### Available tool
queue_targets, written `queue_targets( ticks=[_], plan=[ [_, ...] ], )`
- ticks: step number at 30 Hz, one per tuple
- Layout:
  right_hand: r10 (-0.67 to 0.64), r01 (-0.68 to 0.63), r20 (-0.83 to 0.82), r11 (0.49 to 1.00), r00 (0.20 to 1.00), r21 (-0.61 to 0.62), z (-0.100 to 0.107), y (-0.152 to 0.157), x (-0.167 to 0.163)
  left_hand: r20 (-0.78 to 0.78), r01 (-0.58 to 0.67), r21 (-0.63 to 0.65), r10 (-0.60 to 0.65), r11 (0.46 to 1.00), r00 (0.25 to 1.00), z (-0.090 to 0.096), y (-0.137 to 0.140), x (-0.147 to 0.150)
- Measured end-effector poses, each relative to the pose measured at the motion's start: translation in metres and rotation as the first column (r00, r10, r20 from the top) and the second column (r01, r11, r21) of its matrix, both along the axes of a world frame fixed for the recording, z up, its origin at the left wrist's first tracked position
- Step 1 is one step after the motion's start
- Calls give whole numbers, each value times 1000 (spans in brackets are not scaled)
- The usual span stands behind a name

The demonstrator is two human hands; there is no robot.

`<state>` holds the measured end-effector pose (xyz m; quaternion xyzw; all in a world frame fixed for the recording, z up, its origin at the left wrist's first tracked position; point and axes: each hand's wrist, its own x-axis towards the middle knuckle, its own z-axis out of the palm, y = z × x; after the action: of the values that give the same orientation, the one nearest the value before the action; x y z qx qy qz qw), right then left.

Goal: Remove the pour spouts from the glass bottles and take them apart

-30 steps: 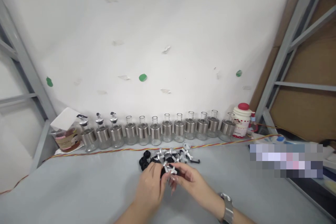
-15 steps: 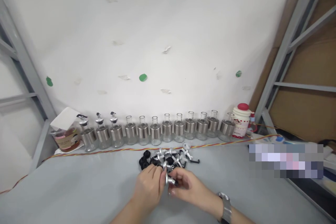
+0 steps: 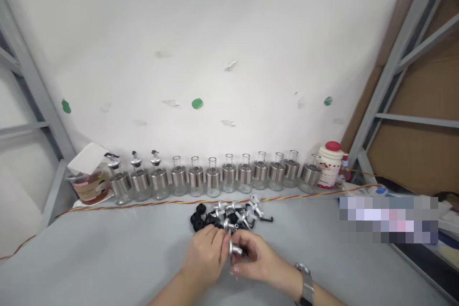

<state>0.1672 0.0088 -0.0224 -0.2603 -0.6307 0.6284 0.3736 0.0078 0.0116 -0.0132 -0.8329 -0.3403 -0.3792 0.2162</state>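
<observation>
In the head view my left hand (image 3: 210,251) is closed around a silver bottle pourer (image 3: 234,249), its spout pointing right. My right hand (image 3: 256,257) curls around the spout's end, where a small black cap (image 3: 244,251) shows between the fingers. Whether that cap sits fully on the spout I cannot tell. Just behind both hands lies a loose pile of more silver pourers (image 3: 229,224), black rubber stoppers (image 3: 197,222) and small black hooked pieces (image 3: 266,219).
Along the wall stands a row of glass bottles with steel bands (image 3: 213,178); three at the left carry pourers. A red-yellow twisted wire (image 3: 143,204) crosses the grey table (image 3: 107,253). A plastic tub (image 3: 89,187) is far left; a red-lidded cup (image 3: 330,166) stands right.
Both hands have shifted slightly right with the pourer. The black tip, plainly visible at the spout's end before, now lies deeper between my right fingers. The camera has moved a little.
</observation>
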Motion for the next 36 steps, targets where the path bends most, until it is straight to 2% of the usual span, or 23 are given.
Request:
queue_targets(
  ticks=[4,7,10,13,15,18,23,27,29,31,36],
  plan=[
    [-73,42,199,987,977,156,12,-6,0,1,-19,-41,19,999,1000,-2,2,0],
    [-202,74,354,936,913,344,20,-9,4,90,-88,-79,95,993,991,-3,5,-4],
    [-381,45,469,812,797,582,24,-8,9,138,-154,-106,168,982,976,-4,8,-8],
    [-507,-45,494,664,707,746,27,-6,13,149,-199,-123,216,972,965,-5,9,-9],
    [-568,-87,486,587,664,805,27,-5,14,140,-210,-125,227,970,964,-5,8,-8],
    [-626,-138,472,506,620,852,27,-6,14,114,-206,-122,220,971,969,-5,6,-6],
    [-655,-194,452,429,606,882,25,-6,15,65,-201,-77,207,976,976,-3,5,-6],
    [-662,-186,385,353,643,917,25,-5,15,32,-222,-30,223,974,974,0,7,-6],
    [-656,-173,369,345,659,922,26,-5,15,13,-235,-21,235,972,972,1,9,-7],
    [-648,-174,386,368,656,914,27,-6,15,-19,-239,-22,239,971,971,1,10,-7],
    [-594,-217,521,508,613,834,35,-10,15,-102,-267,-47,261,963,960,0,10,-6]
  ],
)
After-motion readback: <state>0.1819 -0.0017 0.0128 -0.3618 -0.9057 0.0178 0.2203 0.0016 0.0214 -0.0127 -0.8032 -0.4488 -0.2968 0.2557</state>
